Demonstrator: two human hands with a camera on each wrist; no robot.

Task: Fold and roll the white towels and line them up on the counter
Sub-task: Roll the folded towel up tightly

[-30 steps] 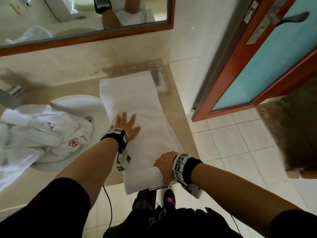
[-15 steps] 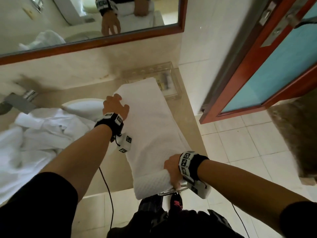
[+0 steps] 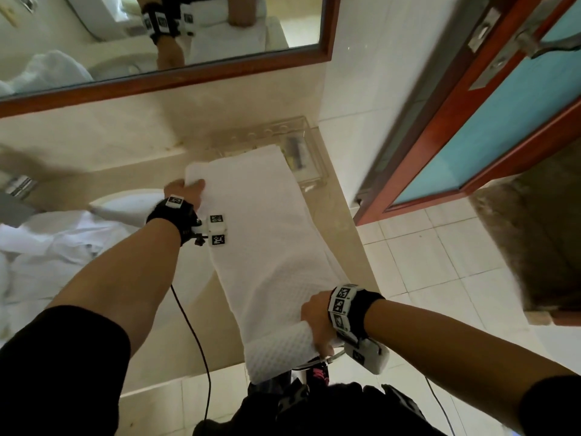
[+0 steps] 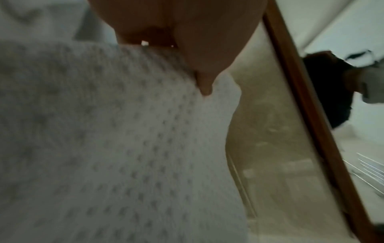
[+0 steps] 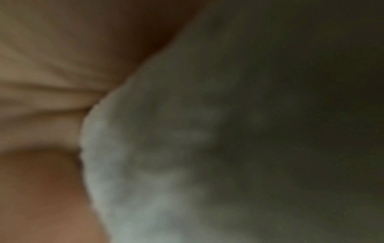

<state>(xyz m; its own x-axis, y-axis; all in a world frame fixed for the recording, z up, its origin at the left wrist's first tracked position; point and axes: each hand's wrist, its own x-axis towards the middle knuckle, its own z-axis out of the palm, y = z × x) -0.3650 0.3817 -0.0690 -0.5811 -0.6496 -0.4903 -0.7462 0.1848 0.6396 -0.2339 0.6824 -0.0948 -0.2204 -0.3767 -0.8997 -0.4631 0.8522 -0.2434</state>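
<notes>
White towel (image 3: 267,247) stretched between grips, seemingly.

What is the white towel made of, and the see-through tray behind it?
The white towel looks like soft woven cotton: matte, with a dotted waffle-like weave in the left wrist view, bending into a roll. The see-through tray looks like clear hard plastic, possibly acrylic: glossy, transparent, stiff-edged. Glass can't be ruled out.

A: The head view looks steeply down over both forearms at the towel (image 3: 267,247) on the counter (image 3: 342,234).

B: And the 2 wrist views?

A: Both pressed close against the same towel, blurred; the left one also catches the mirror (image 4: 307,106).
</notes>
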